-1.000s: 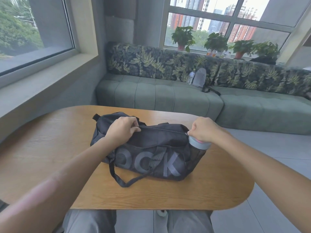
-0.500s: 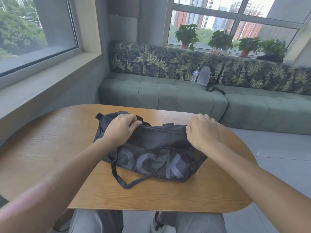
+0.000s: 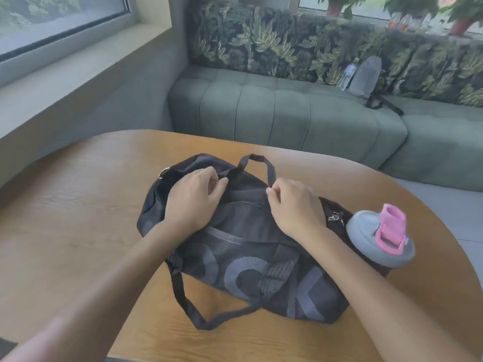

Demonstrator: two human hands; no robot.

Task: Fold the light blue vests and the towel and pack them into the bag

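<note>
A black duffel bag with large grey letters lies on the wooden table, its top closed. My left hand rests on the bag's left top, its fingers pinching the fabric at the base of the far strap handle. My right hand sits on the bag's middle top and pinches the other end of that handle. A grey bottle lid with a pink spout sticks out of the bag's right side pocket. No vests or towel show.
A near strap loops from the bag onto the table toward me. Behind the table runs a green sofa with leaf-print cushions, holding a grey backpack and a clear bottle. A window sill is at left.
The view has dropped closer to the bag. My right hand moved left from the bag's right end to the far handle, uncovering the bottle lid. My left hand stayed on the bag's left top.
</note>
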